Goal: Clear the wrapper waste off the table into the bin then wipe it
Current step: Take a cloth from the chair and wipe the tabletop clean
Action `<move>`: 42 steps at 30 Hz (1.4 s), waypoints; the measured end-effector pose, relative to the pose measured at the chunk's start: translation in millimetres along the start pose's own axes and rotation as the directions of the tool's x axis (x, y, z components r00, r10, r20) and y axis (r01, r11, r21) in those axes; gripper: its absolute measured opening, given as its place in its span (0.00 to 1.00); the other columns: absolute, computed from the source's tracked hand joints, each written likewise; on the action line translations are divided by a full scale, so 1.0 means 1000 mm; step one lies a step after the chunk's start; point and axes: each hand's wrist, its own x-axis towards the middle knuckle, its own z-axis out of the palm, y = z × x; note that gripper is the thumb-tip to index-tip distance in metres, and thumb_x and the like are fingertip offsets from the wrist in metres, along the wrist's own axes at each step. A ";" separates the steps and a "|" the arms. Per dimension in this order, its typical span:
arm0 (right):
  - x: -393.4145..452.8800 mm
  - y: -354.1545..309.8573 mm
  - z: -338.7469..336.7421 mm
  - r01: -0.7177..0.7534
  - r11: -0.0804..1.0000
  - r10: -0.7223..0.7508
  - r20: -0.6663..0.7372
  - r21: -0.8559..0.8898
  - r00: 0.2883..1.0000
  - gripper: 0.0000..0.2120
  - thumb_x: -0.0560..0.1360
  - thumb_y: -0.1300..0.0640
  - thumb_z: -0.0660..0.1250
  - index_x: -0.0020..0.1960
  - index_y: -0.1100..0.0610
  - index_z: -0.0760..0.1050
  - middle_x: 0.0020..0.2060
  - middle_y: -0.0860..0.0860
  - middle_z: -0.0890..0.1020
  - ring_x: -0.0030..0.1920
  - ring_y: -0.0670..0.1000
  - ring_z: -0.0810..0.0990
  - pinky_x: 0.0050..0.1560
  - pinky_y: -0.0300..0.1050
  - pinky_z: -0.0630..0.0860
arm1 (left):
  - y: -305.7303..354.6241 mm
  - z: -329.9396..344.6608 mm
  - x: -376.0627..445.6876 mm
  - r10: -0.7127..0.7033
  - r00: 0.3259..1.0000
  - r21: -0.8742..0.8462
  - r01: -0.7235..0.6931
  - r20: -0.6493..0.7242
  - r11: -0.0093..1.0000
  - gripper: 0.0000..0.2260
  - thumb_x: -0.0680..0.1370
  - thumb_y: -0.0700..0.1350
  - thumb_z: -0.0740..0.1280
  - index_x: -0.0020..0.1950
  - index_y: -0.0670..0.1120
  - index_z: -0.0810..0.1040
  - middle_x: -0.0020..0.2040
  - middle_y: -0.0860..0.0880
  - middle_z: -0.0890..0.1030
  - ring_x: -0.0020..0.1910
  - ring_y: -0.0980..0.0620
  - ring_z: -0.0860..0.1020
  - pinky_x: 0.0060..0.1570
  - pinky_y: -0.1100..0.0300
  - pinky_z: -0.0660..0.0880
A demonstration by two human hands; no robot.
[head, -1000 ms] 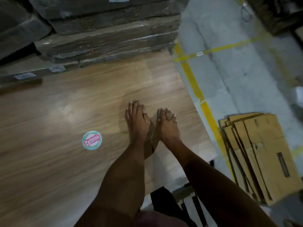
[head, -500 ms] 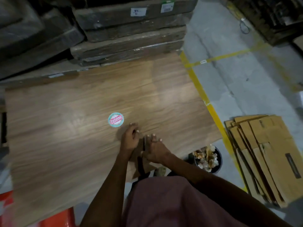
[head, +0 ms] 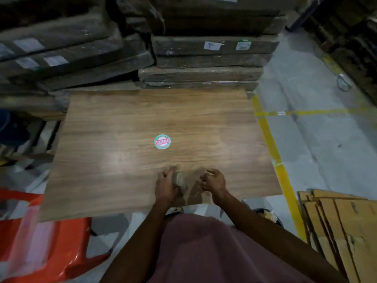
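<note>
At the table's (head: 122, 127) near edge, the left hand (head: 165, 185) grips a crumpled brown wrapper (head: 180, 179), fingers curled round its far side. The right hand (head: 214, 180) is just beside it, fingers loosely curled; whether they pinch the wrapper's flat trailing part cannot be told. A round sticker (head: 162, 141) lies mid-table, well apart; the bin (head: 274, 218) stands below the table's right corner.
</note>
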 end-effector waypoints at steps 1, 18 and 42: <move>-0.003 0.002 0.000 -0.025 1.000 0.025 0.047 -0.018 0.999 0.11 0.81 0.65 0.64 0.62 0.57 0.75 0.40 0.58 0.81 0.30 0.53 0.77 0.26 0.42 0.71 | 0.003 -0.002 -0.004 0.005 1.000 -0.062 -0.004 0.012 0.998 0.35 0.71 0.40 0.75 0.77 0.50 0.69 0.62 0.38 0.70 0.59 0.35 0.76 0.58 0.52 0.74; -0.059 -0.024 0.142 0.025 0.916 0.238 0.592 -0.400 0.770 0.06 0.79 0.55 0.70 0.52 0.57 0.81 0.41 0.58 0.80 0.35 0.53 0.78 0.35 0.44 0.77 | -0.048 -0.090 -0.085 -0.075 0.951 -0.448 -0.071 -0.300 0.891 0.33 0.73 0.39 0.77 0.77 0.46 0.70 0.67 0.48 0.71 0.67 0.51 0.73 0.66 0.70 0.67; -0.208 0.043 0.464 0.410 0.732 0.132 0.703 -0.545 0.699 0.09 0.78 0.64 0.73 0.42 0.56 0.76 0.37 0.53 0.82 0.35 0.49 0.81 0.33 0.44 0.82 | -0.317 -0.269 -0.186 -0.652 0.637 -0.897 -0.156 -0.411 0.414 0.16 0.73 0.31 0.75 0.54 0.47 0.77 0.44 0.36 0.84 0.37 0.39 0.83 0.32 0.52 0.80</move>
